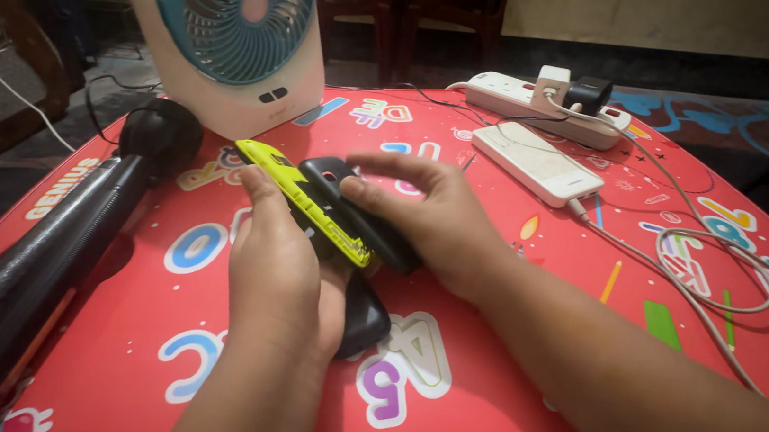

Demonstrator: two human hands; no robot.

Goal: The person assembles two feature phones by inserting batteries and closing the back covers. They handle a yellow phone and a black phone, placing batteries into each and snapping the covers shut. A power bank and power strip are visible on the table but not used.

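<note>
- Phone parts are what both hands hold, over the middle of the red surface (499,390): a thin yellow-green frame (306,193), a black back cover (361,209) pressed against it, and a dark body (362,317) lying flat on the surface below them.
- Near the left edge, a long black handled tool (57,248) lies lengthwise, well apart from the hands.
- At the far left corner stands a small white and blue fan (237,29), upright, facing the person.
- The left hand (279,272) is curled around the near end of the frame, thumb laid along its edge, fingers closed under it.
- The frame looks light, thin and somewhat flexible; it would likely bend or snap if twisted, so the long rails seem the safest places to hold.
- The right hand (427,216) pinches the black cover from above, fingertips on its far end, thumb at its near side.
- The cover appears to be smooth, hard plastic, light and probably slippery; gripping its side edges should hold better than gripping its faces.
- Toward the far right corner lie a white power bank (538,163) and a white power strip (535,98) with plugs in it.
- White cables (711,279) loop along the right edge, clear of both hands.
</note>
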